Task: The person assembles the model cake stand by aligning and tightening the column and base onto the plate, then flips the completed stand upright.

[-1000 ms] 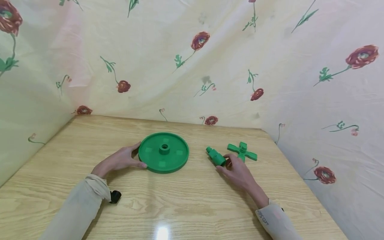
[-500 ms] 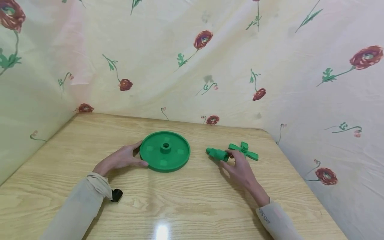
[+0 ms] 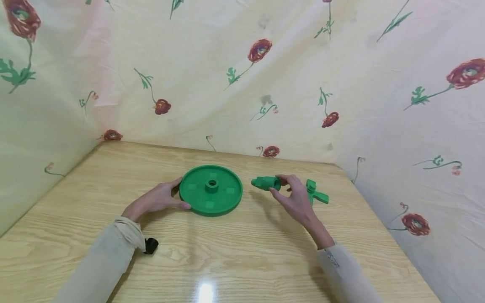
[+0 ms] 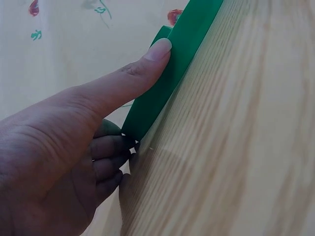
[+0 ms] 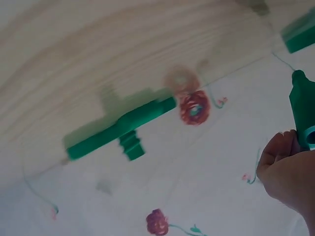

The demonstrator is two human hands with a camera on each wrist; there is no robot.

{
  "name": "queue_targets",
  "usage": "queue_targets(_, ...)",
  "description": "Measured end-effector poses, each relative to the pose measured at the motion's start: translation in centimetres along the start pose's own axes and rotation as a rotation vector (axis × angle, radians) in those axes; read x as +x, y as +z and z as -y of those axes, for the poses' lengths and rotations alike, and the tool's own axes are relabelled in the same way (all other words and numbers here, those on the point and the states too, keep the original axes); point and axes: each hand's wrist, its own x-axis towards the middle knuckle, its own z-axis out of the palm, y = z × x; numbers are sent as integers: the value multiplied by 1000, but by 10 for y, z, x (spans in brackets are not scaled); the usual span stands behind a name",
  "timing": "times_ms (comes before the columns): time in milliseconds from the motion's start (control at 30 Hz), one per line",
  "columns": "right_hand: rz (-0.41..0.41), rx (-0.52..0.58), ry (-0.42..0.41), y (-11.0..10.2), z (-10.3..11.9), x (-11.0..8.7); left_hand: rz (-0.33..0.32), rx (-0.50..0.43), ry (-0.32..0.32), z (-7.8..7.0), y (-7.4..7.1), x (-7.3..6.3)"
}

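Note:
A round green disc [image 3: 193, 198] with a raised rim and a hollow hub lies flat on the wooden table. My left hand [image 3: 161, 198] holds its left edge, thumb on the near side and fingers on the far side; in the left wrist view the thumb [image 4: 142, 64] presses the rim. My right hand [image 3: 297, 200] pinches the wide hollow end of a green stepped cylinder [image 3: 265, 182], lifted and lying roughly level, narrow tip toward the disc. Behind that hand sits a green cross-shaped piece [image 3: 320, 197] with a central stub, partly hidden; the right wrist view shows this cross piece [image 5: 123, 125] whole.
The light wood table [image 3: 235, 261] meets a flower-printed cloth [image 3: 212, 84] at the back and both sides. A small black object [image 3: 150, 245] shows at the left cuff.
My right hand has lifted the stepped cylinder and turned it from slanting to nearly level, moving slightly left toward the disc. The left hand stays at the disc's edge.

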Motion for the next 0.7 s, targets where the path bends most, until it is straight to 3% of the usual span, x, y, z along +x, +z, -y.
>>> queue_targets(400,60,130,-53,42,39,36,-6,10,-5,0,1,0)
queue_targets(700,65,199,-70,70,52,51,-5,6,-28,-2,1,0)
